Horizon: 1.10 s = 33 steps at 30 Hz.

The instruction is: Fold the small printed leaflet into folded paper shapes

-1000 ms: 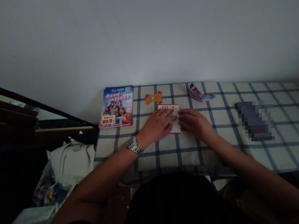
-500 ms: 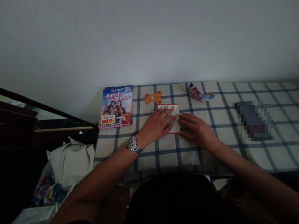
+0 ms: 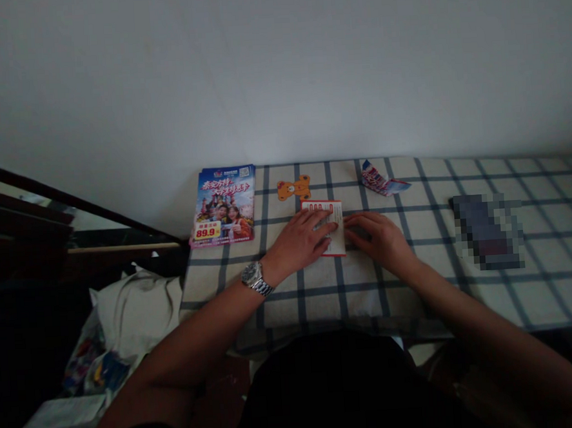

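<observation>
A folded flyer (image 3: 337, 240), white with red edges and red print, lies on the checked cloth (image 3: 282, 304) in front of me. My left hand (image 3: 301, 240) rests on it with fingers laid out flat, covering its left part. My right hand (image 3: 378, 236) is just right of the flyer, fingers bent and somewhat apart from the thumb. Its fingertips are close to the flyer's right edge; whether they touch it I cannot tell. Behind the flyer lies a brown teddy bear cutout (image 3: 294, 187). Another folded flyer (image 3: 382, 180), colourful, stands partly open farther back to the right.
Left of my hands is a stack of printed flyers (image 3: 225, 205). A blurred dark rectangular object (image 3: 488, 231) lies on the right. The wall (image 3: 307, 77) borders the cloth at the back. White bags (image 3: 134, 307) sit low at the left, beside a dark rail (image 3: 72, 198).
My right hand has pulled slightly away from the flyer's right edge and its fingers have bent more. My left hand stays flat on the flyer.
</observation>
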{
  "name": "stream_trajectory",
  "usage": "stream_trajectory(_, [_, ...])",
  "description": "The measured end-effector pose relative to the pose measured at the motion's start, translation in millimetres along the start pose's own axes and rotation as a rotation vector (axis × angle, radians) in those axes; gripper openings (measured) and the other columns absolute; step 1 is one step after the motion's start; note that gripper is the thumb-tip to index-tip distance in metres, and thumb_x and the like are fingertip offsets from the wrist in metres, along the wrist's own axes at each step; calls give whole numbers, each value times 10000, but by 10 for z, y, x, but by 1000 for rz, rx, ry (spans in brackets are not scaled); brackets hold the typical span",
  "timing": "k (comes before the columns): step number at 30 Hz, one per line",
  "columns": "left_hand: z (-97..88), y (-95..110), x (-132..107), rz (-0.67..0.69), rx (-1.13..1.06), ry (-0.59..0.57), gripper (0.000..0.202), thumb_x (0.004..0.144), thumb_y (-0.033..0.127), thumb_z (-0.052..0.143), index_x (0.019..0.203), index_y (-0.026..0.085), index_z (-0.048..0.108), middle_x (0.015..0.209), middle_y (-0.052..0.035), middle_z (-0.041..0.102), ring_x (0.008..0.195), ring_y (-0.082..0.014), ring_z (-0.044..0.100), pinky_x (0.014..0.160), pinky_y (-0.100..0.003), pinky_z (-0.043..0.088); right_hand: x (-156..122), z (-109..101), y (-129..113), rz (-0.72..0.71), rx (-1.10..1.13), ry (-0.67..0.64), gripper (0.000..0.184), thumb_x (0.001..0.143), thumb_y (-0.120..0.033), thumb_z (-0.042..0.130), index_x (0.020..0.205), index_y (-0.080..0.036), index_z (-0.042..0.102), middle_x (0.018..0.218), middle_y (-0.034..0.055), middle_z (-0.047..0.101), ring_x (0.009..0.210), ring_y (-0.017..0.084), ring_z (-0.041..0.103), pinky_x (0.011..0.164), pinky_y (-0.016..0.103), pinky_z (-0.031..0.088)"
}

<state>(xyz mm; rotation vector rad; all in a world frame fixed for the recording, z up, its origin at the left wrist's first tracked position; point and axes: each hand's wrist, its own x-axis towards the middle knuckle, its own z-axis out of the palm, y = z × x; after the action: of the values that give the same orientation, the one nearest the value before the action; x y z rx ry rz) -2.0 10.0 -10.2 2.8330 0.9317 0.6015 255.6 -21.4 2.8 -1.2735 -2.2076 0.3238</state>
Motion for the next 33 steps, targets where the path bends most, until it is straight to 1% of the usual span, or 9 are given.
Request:
stream_trajectory(2, [2, 0, 0, 1, 4, 1, 341, 1087, 315, 552, 1405, 211, 619, 1539, -126, 540, 1447, -295, 501, 1243, -535, 426, 69, 16, -2, 15, -36, 4, 99, 1009, -256, 645, 1060, -232, 726, 1095, 100, 769, 1021, 294, 724, 907, 459, 583])
stream_trajectory(5, [-2, 3, 3, -6, 11, -12, 345, 1079, 327, 571, 1400, 213, 626, 1558, -123, 527, 1444, -303, 502, 1248, -533, 421, 146, 40, -10, 14, -109, -5, 66, 999, -255, 658, 1004, -228, 718, 1080, 105, 749, 985, 295, 695, 874, 442, 561])
stream_trajectory(9, [-14, 6, 4, -5, 2, -9, 346, 1076, 319, 576, 1404, 222, 632, 1555, -116, 529, 1443, -296, 505, 1250, -527, 419, 228, 67, 15, 33, -167, -8, 86, 1011, -254, 634, 994, -225, 713, 1068, 109, 731, 976, 287, 676, 864, 421, 544])
stream_trajectory(17, [-36, 13, 6, -1, -23, 2, 333, 1078, 301, 576, 1397, 230, 638, 1537, -107, 545, 1440, -291, 512, 1247, -536, 431, 500, 92, 181, 85, -191, 36, 107, 996, -227, 621, 926, -204, 700, 989, 105, 708, 929, 274, 660, 834, 395, 522])
stream_trajectory(21, [-51, 20, 7, 2, -28, 4, 336, 1081, 290, 568, 1406, 227, 627, 1573, -106, 518, 1470, -288, 488, 1271, -548, 404, 636, 83, 260, 57, -212, 40, 129, 1007, -243, 610, 925, -206, 703, 986, 111, 707, 940, 283, 671, 845, 404, 532])
stream_trajectory(23, [-58, 21, 9, 4, -29, -3, 338, 1081, 292, 569, 1406, 223, 626, 1578, -108, 515, 1476, -289, 482, 1273, -547, 404, 683, 77, 285, 52, -211, 48, 129, 1004, -245, 613, 922, -212, 707, 980, 107, 707, 919, 278, 674, 820, 398, 539])
stream_trajectory(27, [-59, 20, 10, -3, -37, 0, 330, 1079, 298, 573, 1397, 233, 629, 1559, -105, 534, 1463, -292, 496, 1255, -562, 425, 729, 72, 298, 67, -213, 50, 140, 999, -237, 608, 913, -207, 713, 982, 110, 706, 885, 272, 675, 773, 393, 538])
stream_trajectory(33, [-51, 17, 5, -6, -30, -5, 337, 1084, 300, 564, 1408, 228, 621, 1569, -109, 522, 1470, -291, 488, 1266, -548, 409, 638, 22, 260, 73, -162, 62, 111, 997, -239, 621, 958, -212, 722, 1002, 101, 700, 916, 275, 676, 817, 401, 541])
